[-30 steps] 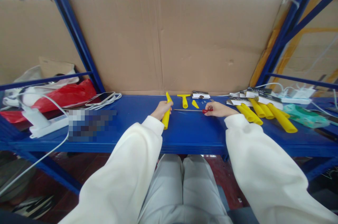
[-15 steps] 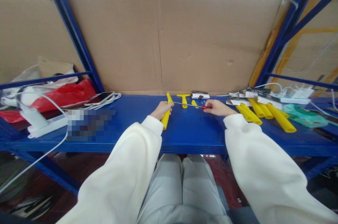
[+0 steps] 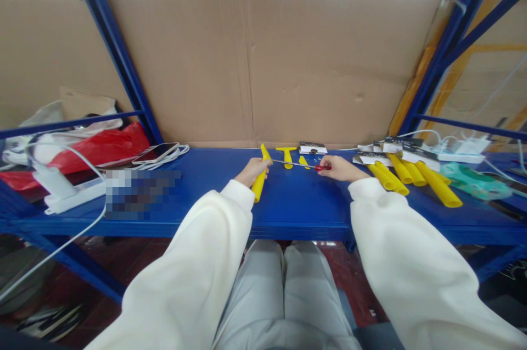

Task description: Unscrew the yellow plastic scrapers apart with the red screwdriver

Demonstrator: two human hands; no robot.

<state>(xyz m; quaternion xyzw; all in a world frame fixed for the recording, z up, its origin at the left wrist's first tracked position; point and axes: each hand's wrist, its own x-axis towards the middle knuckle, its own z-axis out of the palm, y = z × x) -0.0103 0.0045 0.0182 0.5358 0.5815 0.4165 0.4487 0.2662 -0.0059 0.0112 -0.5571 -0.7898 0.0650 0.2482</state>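
My left hand (image 3: 249,172) is closed around a yellow tubular handle (image 3: 259,185), which stands tilted above the blue tabletop. In my right hand (image 3: 340,168) is a screwdriver (image 3: 323,167) with a red grip. Its long metal shaft runs left, and the tip meets the yellow handle near my left fingers; exactly what it touches there is too small to tell. Beyond the shaft lie a yellow T-shaped piece (image 3: 287,156) and a small yellow pointed piece (image 3: 303,161). A few tiny light bits are scattered near the right hand.
A small black-and-white box (image 3: 313,148) sits against the cardboard panel (image 3: 313,70). To the right, several yellow tubes (image 3: 438,184) lie by boxes and a green packet (image 3: 475,180). At left are a power strip (image 3: 76,196), cables and a red bag (image 3: 102,144).
Both hands keep their hold on the yellow handle and the screwdriver. Apart from a very slight shift of the whole view, nothing has visibly moved.
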